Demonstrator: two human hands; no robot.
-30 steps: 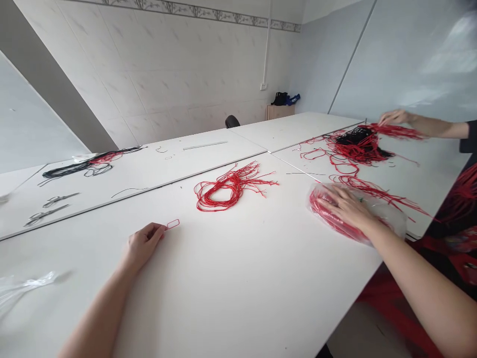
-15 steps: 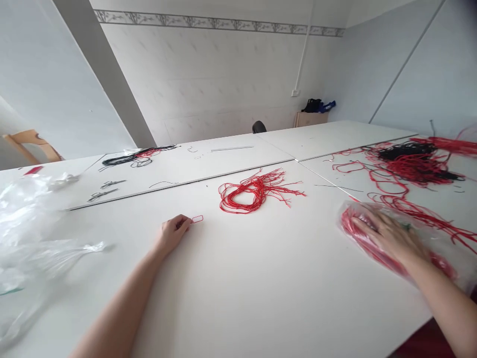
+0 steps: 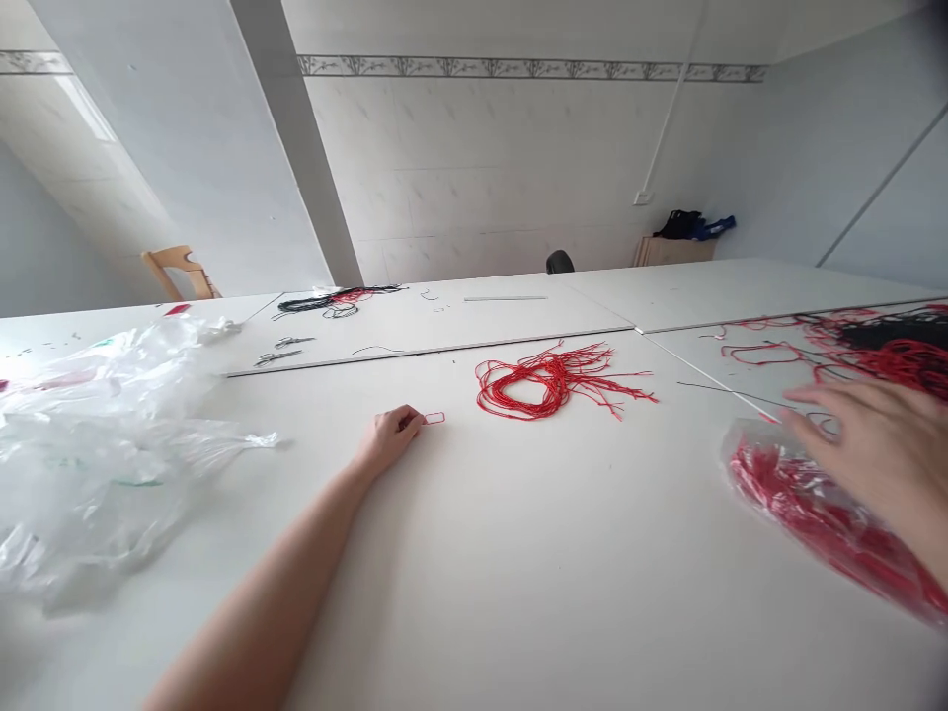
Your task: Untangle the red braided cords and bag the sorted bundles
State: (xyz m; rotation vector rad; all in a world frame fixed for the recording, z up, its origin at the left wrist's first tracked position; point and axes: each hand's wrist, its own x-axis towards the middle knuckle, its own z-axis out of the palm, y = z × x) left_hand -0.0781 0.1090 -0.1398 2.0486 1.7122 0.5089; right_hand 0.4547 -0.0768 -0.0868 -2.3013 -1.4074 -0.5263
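My left hand [image 3: 394, 434] rests on the white table [image 3: 518, 553], its fingers pinched on a small red loop [image 3: 434, 418] that pokes out past the fingertips. Over at the right, my right hand [image 3: 874, 449] hovers above a clear plastic bag [image 3: 822, 518] packed with red cords; its fingers are spread, slightly blurred, and nothing shows in them. Between the hands, farther back, lies a coiled bundle of red cords [image 3: 529, 390] with loose ends pointing right.
Crumpled clear plastic bags [image 3: 133, 464] cover the left side. Two pairs of scissors [image 3: 285, 351], black and red cords [image 3: 337, 299] and a thin strip [image 3: 506, 298] lie farther back. Tangled black and red cords [image 3: 904, 346] are at the far right.
My right hand has lifted off the bag of red cords and its fingers have come away. The view has turned left; my left hand keeps its pinch on the loop.
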